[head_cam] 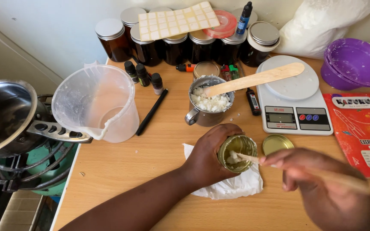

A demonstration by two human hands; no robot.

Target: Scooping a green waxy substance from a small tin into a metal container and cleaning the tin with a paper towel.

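Now the left hand (206,160) grips a small gold tin (237,152) over white tissue (232,186). Meanwhile the right hand (322,188) pinches a wooden stick (249,158) dipped inside it

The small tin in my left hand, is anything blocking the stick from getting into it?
Nothing visible does. The small tin is open, its lid lying beside it, and the wooden stick in the right hand already reaches inside.

left hand (208,156): bare, no ring or glove | right hand (322,184): bare, blurred | forearms: uncovered, no sleeves, watch or bracelet
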